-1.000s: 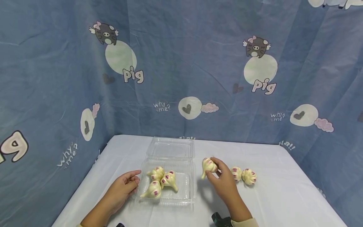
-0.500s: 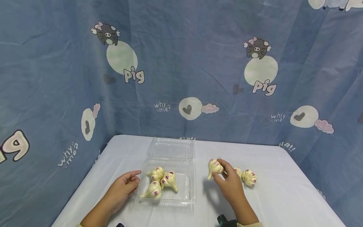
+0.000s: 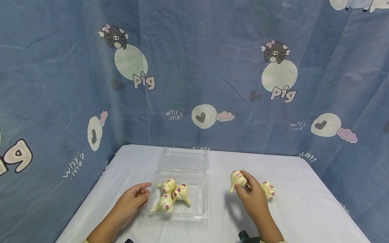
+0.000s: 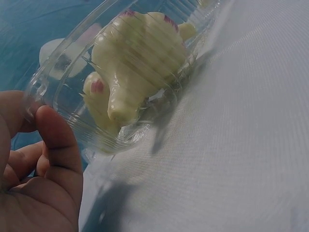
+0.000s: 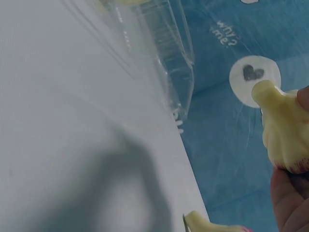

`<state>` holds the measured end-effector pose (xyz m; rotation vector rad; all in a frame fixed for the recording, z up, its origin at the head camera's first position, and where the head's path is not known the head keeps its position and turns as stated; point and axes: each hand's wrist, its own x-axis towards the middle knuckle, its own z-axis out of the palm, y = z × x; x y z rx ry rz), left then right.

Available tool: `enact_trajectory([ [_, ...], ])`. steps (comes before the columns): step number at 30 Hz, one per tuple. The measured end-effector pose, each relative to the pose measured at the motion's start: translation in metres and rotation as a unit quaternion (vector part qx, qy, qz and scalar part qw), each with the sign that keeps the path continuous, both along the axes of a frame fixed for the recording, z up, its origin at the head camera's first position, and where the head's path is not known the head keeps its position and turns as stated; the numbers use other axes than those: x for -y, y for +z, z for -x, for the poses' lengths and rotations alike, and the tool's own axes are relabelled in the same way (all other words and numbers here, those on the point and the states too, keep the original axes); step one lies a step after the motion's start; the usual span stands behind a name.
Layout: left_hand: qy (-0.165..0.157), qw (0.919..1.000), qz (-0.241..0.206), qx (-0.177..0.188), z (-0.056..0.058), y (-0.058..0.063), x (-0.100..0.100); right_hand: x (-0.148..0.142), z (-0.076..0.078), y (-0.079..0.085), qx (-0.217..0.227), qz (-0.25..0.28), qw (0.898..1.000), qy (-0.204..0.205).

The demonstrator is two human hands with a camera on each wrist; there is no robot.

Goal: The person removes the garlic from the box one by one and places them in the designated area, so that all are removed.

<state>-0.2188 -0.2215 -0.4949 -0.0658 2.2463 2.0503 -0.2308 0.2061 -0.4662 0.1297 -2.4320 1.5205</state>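
Note:
My right hand (image 3: 253, 197) pinches a garlic bulb (image 3: 238, 179), cream with purple marks, above the table right of the clear plastic clamshell container (image 3: 199, 202). In the right wrist view the held bulb (image 5: 287, 128) sits between thumb and fingers at the right edge. My left hand (image 3: 130, 202) pinches the container's left rim; the left wrist view shows thumb and forefinger at the clear rim (image 4: 36, 92). Inside the container's base lie three garlic bulbs (image 3: 165, 203). Beyond my right hand rests another bulb (image 3: 268, 190); a further one beside it is mostly hidden.
The container's lid (image 3: 183, 160) lies folded back toward the rear of the white-covered table (image 3: 304, 209). A blue printed cloth (image 3: 200, 67) hangs behind the table and along its left side. Dark straps (image 3: 247, 238) show at the wrists.
My right hand has moved right with the garlic bulb, toward the loose bulbs, and now covers most of one. The left hand and container have stayed put.

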Motion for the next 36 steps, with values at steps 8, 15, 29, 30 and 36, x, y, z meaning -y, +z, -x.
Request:
enact_trajectory([
  [8,0.007,1.0000,0.001,0.002,0.001,0.000,-0.001,-0.014,-0.004,0.001,-0.005,-0.039,0.999,-0.030],
  [15,0.005,1.0000,-0.005,-0.001,0.002,0.000,-0.002,-0.026,-0.007,0.004,-0.017,-0.059,0.997,-0.044],
  [29,0.012,0.9999,-0.005,0.006,0.001,-0.001,0.000,-0.043,-0.011,0.000,-0.033,-0.124,0.989,-0.077],
  [30,0.011,0.9999,-0.006,0.007,0.001,-0.001,0.000,-0.043,-0.011,0.000,-0.032,-0.123,0.989,-0.080],
  [36,0.006,0.9999,-0.013,0.007,0.000,0.000,0.000,-0.049,-0.013,0.003,-0.035,-0.109,0.989,-0.094],
])
